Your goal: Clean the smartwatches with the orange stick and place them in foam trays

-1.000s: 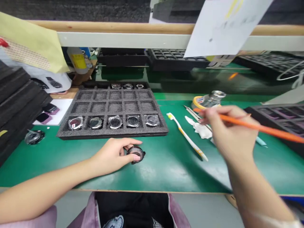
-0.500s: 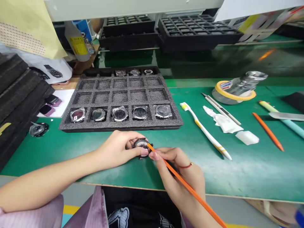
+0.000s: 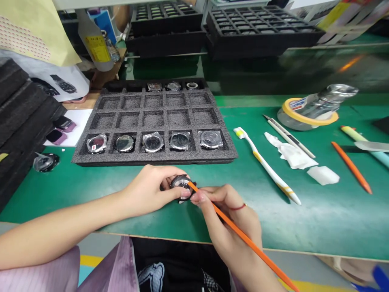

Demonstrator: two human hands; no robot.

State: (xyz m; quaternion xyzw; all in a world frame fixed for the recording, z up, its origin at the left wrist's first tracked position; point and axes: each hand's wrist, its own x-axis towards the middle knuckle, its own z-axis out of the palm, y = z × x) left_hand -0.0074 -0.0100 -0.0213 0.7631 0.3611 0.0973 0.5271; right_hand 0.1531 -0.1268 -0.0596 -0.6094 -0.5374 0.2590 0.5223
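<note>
**Bench entry: tip now in contact**

Green bench (image 3: 304,219): same layout. Foam tray (image 3: 152,161): five wrapped pieces (image 3: 153,142) in near row, untouched. Left hand (image 3: 146,192): fingers closed round watch case (image 3: 181,183), pinning it to bench just before tray. Right hand (image 3: 231,219): a second ago out to the right, now close in, fingers pinched on orange stick (image 3: 243,237). Watch case: stick tip on its rim, placed and barely shifted since.

Green workbench (image 3: 319,211) under a shelf (image 3: 91,3)
</note>
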